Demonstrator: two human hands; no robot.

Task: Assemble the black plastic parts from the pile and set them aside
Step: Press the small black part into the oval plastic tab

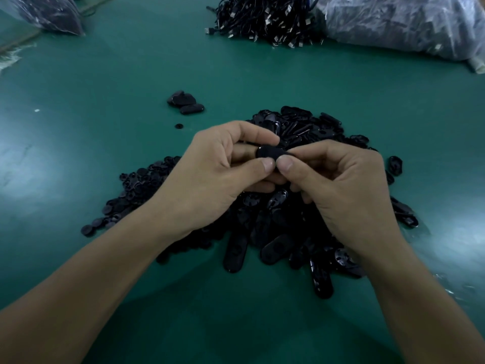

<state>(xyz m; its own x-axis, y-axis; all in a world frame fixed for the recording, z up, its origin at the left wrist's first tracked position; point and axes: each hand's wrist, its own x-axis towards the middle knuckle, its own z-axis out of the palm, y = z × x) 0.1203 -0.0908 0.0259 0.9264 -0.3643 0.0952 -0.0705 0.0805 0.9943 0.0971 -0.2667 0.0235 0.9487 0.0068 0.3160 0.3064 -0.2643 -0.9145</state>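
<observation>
I am holding a small black part between both hands, just above the middle of the pile. It is showing matte and dark, with a rounded end toward my left hand and a longer oval body running toward my right hand; finer detail is too dark to tell.

My left hand is pinching the rounded end, thumb below and forefinger curling over the top. My right hand is pinching the other end between thumb and forefinger, its remaining fingers curling toward the palm. The two thumb tips are almost meeting under the part. My forearms are coming in from 7 and 5 o'clock.

The pile is lying on the green tabletop beneath my hands, with small round pieces at 9 o'clock and long ovals at 6 o'clock. At 11 o'clock a few oval parts are sitting apart in a cluster, a tiny round piece near them. Far off at 12 o'clock, black cables are heaping beside a plastic bag.
</observation>
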